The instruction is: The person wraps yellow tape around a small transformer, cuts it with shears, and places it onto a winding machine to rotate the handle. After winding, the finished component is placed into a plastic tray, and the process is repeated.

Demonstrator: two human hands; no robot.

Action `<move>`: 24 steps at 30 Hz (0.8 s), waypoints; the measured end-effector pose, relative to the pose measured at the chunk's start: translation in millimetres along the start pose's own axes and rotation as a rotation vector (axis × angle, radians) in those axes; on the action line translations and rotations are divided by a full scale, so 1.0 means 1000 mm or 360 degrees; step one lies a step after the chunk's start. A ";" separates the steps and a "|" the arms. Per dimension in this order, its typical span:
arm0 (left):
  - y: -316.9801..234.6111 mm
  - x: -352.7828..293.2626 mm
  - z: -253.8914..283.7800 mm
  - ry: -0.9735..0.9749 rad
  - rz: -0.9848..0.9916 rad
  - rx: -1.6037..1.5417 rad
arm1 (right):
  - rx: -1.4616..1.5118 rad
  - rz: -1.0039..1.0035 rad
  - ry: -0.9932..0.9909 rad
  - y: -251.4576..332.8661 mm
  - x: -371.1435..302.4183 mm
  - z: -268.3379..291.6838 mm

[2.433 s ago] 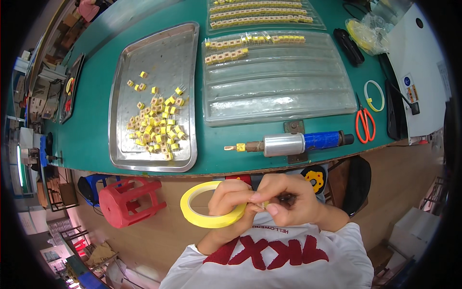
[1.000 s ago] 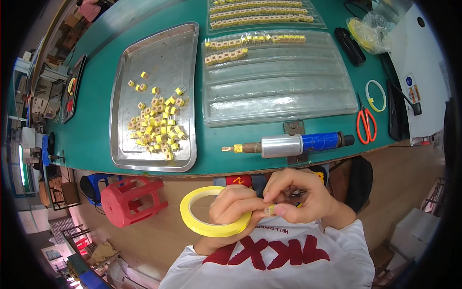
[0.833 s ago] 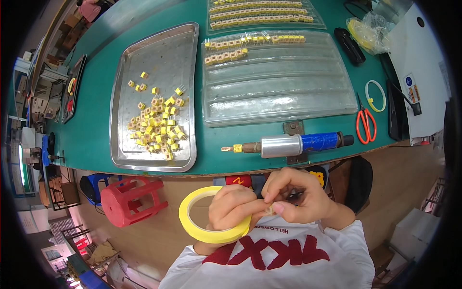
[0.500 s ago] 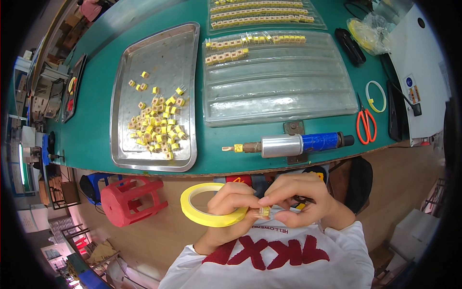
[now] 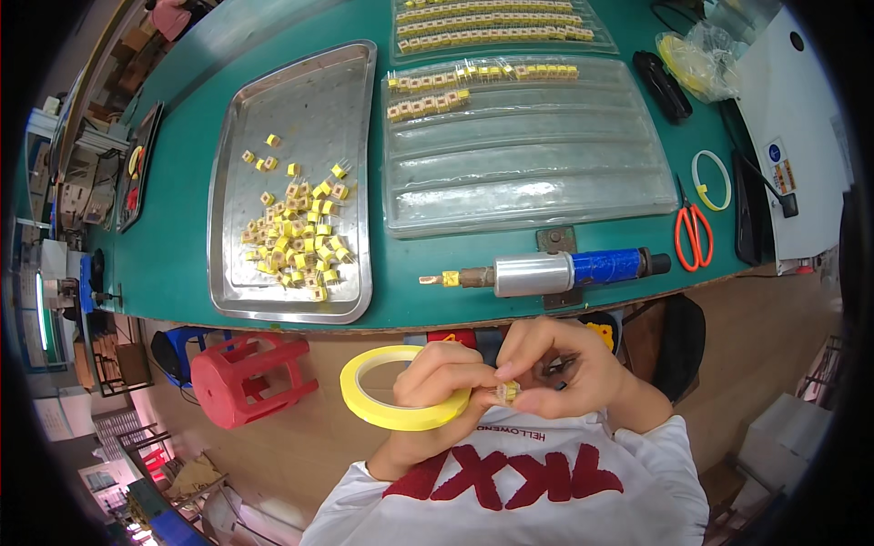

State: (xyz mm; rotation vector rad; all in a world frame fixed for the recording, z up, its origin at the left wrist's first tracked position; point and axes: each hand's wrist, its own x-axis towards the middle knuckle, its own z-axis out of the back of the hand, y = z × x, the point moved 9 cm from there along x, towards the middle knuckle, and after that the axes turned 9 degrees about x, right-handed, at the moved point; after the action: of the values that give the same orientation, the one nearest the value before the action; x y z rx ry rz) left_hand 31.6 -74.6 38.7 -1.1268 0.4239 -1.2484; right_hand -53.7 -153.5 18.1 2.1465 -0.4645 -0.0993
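My left hand (image 5: pixel 444 375) is closed, with a roll of yellow tape (image 5: pixel 362 409) hanging around its fingers. At its fingertips is a small yellow coil bobbin (image 5: pixel 508 392) with pins. The thumb and index finger of my right hand (image 5: pixel 587 382) close around that same bobbin from the other side. Something dark shows in the gap of the right hand's fingers; I cannot make out what it is. Both hands are in front of my shirt, just off the near table edge. Above them a blue and silver spindle tool (image 5: pixel 537 273) carries another yellow bobbin (image 5: pixel 451 278) near its tip.
A metal tray (image 5: pixel 221 191) at left holds many loose bobbins. Clear plastic trays (image 5: pixel 528 173) behind carry bobbins in rows. Orange-handled scissors (image 5: pixel 694 238), a pale ring (image 5: pixel 726 182) and a black case (image 5: pixel 662 86) lie at right. A red stool (image 5: pixel 223 387) stands below left.
The bobbin between my fingertips has shifted slightly right and turned. My right fingers have moved a little, and the gap between them looks wider. The tape roll has barely moved.
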 end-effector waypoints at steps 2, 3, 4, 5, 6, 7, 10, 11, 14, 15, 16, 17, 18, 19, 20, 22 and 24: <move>-0.001 0.001 0.001 -0.0006 0.0012 0.0017 | -0.0007 0.0022 -0.0013 0.001 0.000 0.000; -0.001 0.002 0.001 -0.0011 0.0023 0.0035 | -0.0014 0.0045 -0.0026 0.002 0.000 0.000; -0.001 0.002 0.002 -0.0013 0.0024 0.0037 | -0.0013 0.0044 -0.0024 0.001 0.000 0.001; -0.001 0.002 0.002 -0.0013 0.0015 0.0067 | -0.0051 0.0060 -0.0020 0.002 0.000 0.001; -0.001 0.002 0.002 -0.0013 0.0005 0.0096 | -0.0091 0.0077 -0.0016 0.002 0.000 0.001; -0.001 0.002 0.002 -0.0011 0.0004 0.0094 | -0.0092 0.0077 -0.0019 0.003 -0.001 0.001; -0.001 0.001 0.003 -0.0021 -0.0023 0.0132 | -0.0172 -0.0022 -0.0048 0.004 -0.001 0.000; -0.002 0.000 0.004 -0.0029 -0.0039 0.0157 | -0.0257 -0.0040 -0.0065 0.005 -0.001 0.000; -0.005 0.000 0.005 -0.0037 -0.0064 0.0210 | -0.0420 -0.0014 -0.0074 0.010 -0.001 -0.001; -0.006 0.000 0.004 -0.0037 -0.0073 0.0236 | -0.0499 0.0028 -0.0067 0.013 0.000 -0.002; -0.007 0.000 0.004 -0.0035 -0.0074 0.0234 | -0.0500 0.0028 -0.0069 0.015 0.000 -0.002; -0.006 0.001 0.005 -0.0062 -0.0060 0.0225 | -0.0578 0.0039 -0.0051 0.018 0.001 -0.004; -0.006 0.001 0.007 -0.0089 -0.0046 0.0216 | -0.0656 0.0050 -0.0032 0.019 0.003 -0.005; -0.006 0.001 0.007 -0.0089 -0.0045 0.0216 | -0.0655 0.0049 -0.0031 0.019 0.004 -0.003; -0.002 0.001 0.006 -0.0059 0.0033 0.0039 | -0.0488 0.0030 0.0015 0.017 0.005 -0.003; 0.003 -0.001 0.005 -0.0034 0.0111 -0.0134 | -0.0321 0.0012 0.0069 0.013 0.006 -0.003; 0.009 -0.003 0.004 -0.0014 0.0118 -0.0273 | -0.0262 0.0075 0.0085 0.011 0.007 -0.003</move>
State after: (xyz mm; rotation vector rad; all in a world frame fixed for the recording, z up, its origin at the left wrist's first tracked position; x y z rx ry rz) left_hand 38.6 -71.1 32.0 -1.2498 0.5694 -1.1587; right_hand -49.9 -160.0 29.5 1.9712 -0.4596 -0.0514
